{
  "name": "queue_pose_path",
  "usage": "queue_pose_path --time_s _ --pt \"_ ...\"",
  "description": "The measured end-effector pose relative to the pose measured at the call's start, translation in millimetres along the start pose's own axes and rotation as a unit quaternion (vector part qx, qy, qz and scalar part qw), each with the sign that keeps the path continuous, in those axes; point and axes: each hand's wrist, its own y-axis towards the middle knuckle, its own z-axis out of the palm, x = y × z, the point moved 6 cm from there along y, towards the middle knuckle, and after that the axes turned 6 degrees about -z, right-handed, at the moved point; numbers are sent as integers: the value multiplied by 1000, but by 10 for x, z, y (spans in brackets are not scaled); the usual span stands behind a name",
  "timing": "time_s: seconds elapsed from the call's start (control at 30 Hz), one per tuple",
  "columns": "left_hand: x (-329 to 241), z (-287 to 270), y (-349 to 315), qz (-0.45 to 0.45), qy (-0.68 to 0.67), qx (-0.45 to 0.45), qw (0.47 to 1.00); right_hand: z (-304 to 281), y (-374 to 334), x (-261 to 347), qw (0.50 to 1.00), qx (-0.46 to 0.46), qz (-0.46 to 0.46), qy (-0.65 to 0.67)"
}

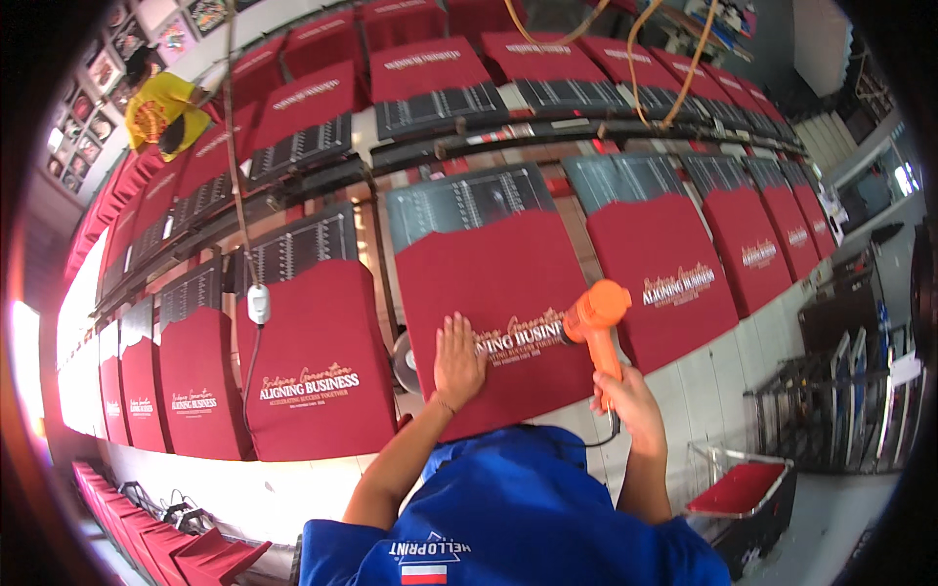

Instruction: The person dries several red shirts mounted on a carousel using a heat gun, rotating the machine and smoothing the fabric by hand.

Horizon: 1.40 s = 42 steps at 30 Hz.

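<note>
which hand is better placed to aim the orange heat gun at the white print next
Probably the right hand: it grips the orange heat gun, whose nozzle faces the white print. The left hand lies on the red fabric.

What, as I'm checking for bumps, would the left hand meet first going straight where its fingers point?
Past the red cloth beneath it, the left hand would probably meet the dark board; depth's unclear.
</note>
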Motion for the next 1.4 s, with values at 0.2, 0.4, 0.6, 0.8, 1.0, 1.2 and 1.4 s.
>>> queue_pose_path --time_s 0.2,0.4,0.6,0.8,1.0,1.2,1.4 --pt "-58 -175 -502 26 -20 24 999 21 -54 31 999 12 -11 30" --pt "90 -176 -556 -18 -6 14 1000 109 -32 4 1000 22 -3 11" --pt "-23 -199 -783 30 -7 46 998 166 1 -73 1000 -4 -25 -9" --pt "141 -509 -699 66 -62 11 996 479 -105 -38 998 52 -8 16" --pt "1343 -2645 343 -132 -39 -388 911 955 -195 -98 997 76 1 -6" --pt "2466 -3056 535 -201 -220 -257 919 1882 -284 -76 988 144 24 -40" --pt "3169 -3914 -579 -224 -408 -157 871 3283 -464 -12 975 219 14 -32"
